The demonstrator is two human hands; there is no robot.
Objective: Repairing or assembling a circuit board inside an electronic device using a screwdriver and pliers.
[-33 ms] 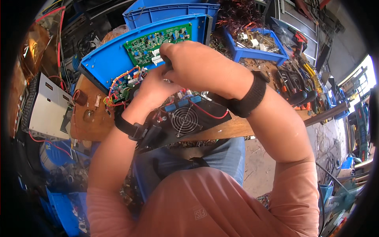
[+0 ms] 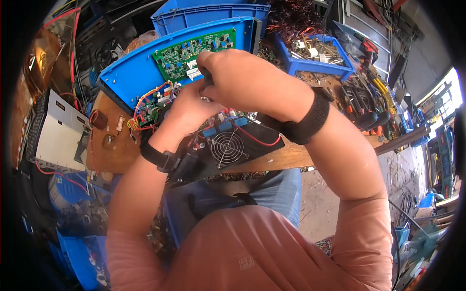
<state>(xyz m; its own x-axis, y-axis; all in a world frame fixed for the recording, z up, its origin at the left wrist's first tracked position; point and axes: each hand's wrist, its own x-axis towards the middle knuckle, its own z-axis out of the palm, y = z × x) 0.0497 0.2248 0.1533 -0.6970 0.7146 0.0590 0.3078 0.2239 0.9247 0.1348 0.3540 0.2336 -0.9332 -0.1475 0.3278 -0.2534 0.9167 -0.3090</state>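
Note:
My right hand (image 2: 242, 80) is closed in a fist over the middle of an opened device, round something dark that barely shows between its fingers. Just below and to the left, my left hand (image 2: 189, 111) is closed too, its fingertips tucked behind the right hand; what it grips is hidden. Behind both hands, a green circuit board (image 2: 170, 60) is fixed inside the device's tilted blue panel (image 2: 127, 80). Coloured wires (image 2: 145, 99) and small components crowd the left of my left hand. A round metal fan grille (image 2: 227, 148) is set in the black casing (image 2: 262, 138) nearer to me.
The device rests on a wooden workbench (image 2: 114, 150). A blue crate (image 2: 315, 65) of metal parts stands back right, with hand tools (image 2: 361, 102) beside it. Another blue crate (image 2: 208, 20) is behind the panel. At left sits a white box-shaped unit (image 2: 60, 131).

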